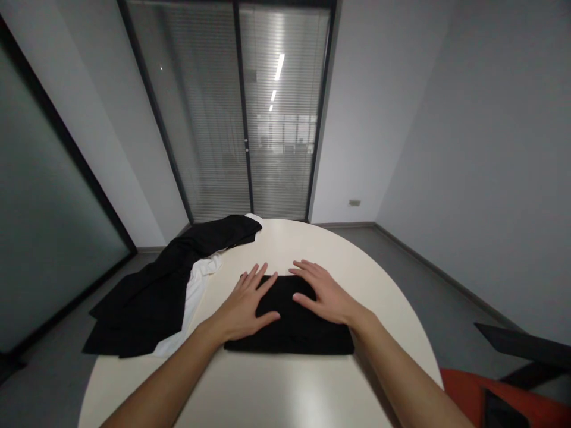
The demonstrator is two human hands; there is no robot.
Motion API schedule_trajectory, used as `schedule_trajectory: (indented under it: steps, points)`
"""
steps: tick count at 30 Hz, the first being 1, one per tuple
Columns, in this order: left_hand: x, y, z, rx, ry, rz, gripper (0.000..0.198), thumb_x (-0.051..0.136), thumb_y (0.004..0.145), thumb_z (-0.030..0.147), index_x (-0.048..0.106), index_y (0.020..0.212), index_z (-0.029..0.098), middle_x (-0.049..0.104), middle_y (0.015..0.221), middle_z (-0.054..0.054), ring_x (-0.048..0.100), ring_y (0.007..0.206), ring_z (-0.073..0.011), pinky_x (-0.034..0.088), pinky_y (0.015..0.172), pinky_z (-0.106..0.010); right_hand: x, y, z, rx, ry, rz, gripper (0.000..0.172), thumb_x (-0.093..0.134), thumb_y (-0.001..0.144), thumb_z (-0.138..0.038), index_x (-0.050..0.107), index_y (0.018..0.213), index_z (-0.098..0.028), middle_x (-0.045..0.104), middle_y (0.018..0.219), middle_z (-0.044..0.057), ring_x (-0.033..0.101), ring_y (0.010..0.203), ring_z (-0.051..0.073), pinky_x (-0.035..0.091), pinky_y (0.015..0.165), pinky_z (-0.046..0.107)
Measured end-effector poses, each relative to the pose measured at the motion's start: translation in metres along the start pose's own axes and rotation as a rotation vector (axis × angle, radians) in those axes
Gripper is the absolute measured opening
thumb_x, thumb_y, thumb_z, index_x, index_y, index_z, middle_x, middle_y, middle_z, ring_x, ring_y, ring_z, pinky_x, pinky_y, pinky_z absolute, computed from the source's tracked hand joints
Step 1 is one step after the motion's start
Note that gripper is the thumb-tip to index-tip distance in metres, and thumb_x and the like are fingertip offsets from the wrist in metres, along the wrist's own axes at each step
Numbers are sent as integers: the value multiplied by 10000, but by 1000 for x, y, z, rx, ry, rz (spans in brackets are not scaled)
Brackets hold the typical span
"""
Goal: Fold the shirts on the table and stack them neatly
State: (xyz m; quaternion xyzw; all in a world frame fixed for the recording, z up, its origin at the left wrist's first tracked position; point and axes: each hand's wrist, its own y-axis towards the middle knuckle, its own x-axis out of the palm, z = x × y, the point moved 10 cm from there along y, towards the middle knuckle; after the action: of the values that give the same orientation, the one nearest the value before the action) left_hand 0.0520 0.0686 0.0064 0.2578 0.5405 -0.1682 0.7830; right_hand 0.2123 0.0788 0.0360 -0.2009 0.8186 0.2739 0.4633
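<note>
A folded black garment (pixel 289 333) lies as a flat, roughly rectangular bundle on the white table in front of me; its exact kind cannot be made out. My left hand (pixel 250 303) rests on its left side, fingers spread and pointing away from me. On the far right part of the bundle lies my right hand (pixel 323 291), palm down, with the thumb and fingers apart. Neither hand grips the cloth. Parts of the bundle's left and right edges are hidden under my hands.
More black clothing (pixel 156 291) is heaped along the table's left side, overhanging the edge, with a white garment (pixel 198 291) partly under it. The round white table (pixel 357 261) curves away ahead. A red chair (pixel 468 392) stands at the lower right. Beyond is a glass partition (pixel 285 166) with blinds.
</note>
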Motion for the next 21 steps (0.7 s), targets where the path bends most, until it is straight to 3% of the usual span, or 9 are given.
schedule_trajectory:
  steps: [2, 5, 13, 21]
  points:
    - [20, -2, 1, 13, 35, -123, 923, 618, 826, 665, 194, 1581, 348, 100, 1672, -75, 68, 1523, -383, 123, 1197, -618, 30, -2, -4, 16, -26, -181, 855, 494, 872, -728, 302, 1566, -266, 247, 1637, 97, 155, 1514, 334, 46, 1222, 548]
    - [29, -3, -5, -2, 48, -166, 963, 646, 790, 687, 194, 1577, 365, 97, 1671, -82, 58, 1519, -403, 113, 1185, -639, 52, -6, 2, 65, -38, -316, 990, 505, 810, -803, 203, 1595, -279, 130, 1662, 94, 71, 1526, 356, -35, 1215, 568]
    - [29, -3, -7, 1, 25, -169, 945, 609, 805, 711, 187, 1578, 368, 93, 1672, -72, 35, 1520, -401, 89, 1189, -635, 54, -6, 9, 99, -34, -347, 1021, 508, 785, -829, 174, 1595, -303, 74, 1666, 67, 28, 1529, 353, -62, 1215, 561]
    - [33, -3, -9, -4, 36, -166, 1043, 588, 801, 727, 104, 1601, 266, 118, 1664, -105, 35, 1524, -382, 62, 1206, -597, 58, -7, 8, 119, -57, -398, 1048, 493, 778, -844, 135, 1597, -298, 17, 1664, 53, -13, 1528, 353, -90, 1209, 562]
